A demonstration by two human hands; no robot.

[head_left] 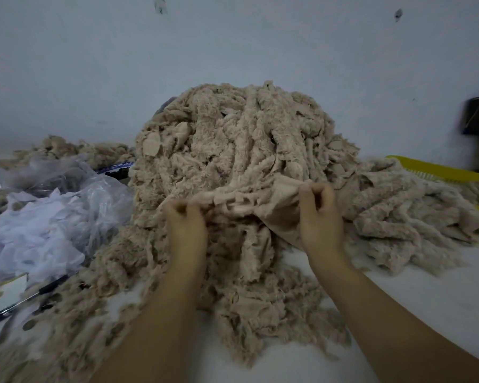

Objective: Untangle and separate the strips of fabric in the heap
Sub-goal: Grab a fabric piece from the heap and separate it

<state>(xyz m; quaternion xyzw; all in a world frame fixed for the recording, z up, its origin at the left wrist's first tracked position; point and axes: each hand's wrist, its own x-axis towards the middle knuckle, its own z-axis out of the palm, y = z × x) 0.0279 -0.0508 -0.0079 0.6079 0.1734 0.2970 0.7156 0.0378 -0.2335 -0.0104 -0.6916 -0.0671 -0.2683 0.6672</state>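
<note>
The heap (241, 139) of beige, fuzzy-edged fabric strips rises as a tangled mound in the middle of the view, spilling out loose and frayed toward 6 and 7 o'clock. On its near face one smoother strip (257, 201) is stretched sideways, pinched by the left hand (187, 225) and the right hand (320, 214). A flatter pile (398, 211) touches the mound at 3 o'clock, and a smaller pile (67, 147) lies at 10 o'clock.

We see a white bench (426, 294) carrying a tall heap (233, 150) of beige fabric strips at its middle, spilling toward the near edge. A flatter beige pile (398, 217) touches it on the right, beside a yellow basket (440, 171). On the left lie a clear plastic bag (94, 205), white cloth (33, 239) and a dark slim tool (25, 301)
</note>
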